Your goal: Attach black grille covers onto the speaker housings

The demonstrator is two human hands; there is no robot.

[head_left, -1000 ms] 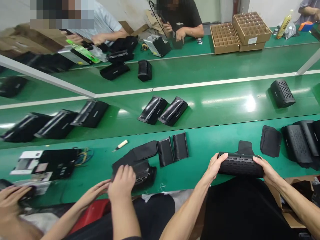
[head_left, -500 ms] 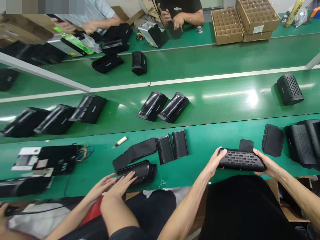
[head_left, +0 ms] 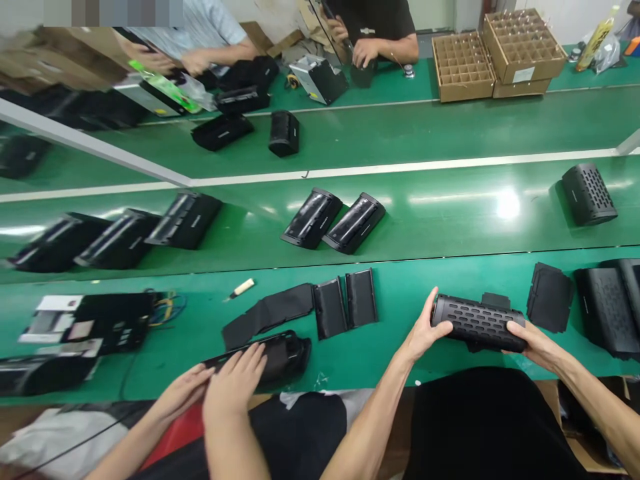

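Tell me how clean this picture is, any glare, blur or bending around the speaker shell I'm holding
Head view: the speaker shell between the left hand and right hand is sharp, its slots readable. Overhead lights leave white glare on the green belt. The belt's white line bows, a wide-lens distortion. The far-left housings smear toward the edge. Faces at the top are pixelated.

You had the speaker shell [head_left: 477, 323] on the bench [head_left: 410, 360]; left of it lay two panels [head_left: 345, 305], right of it a flat pad [head_left: 550, 297].
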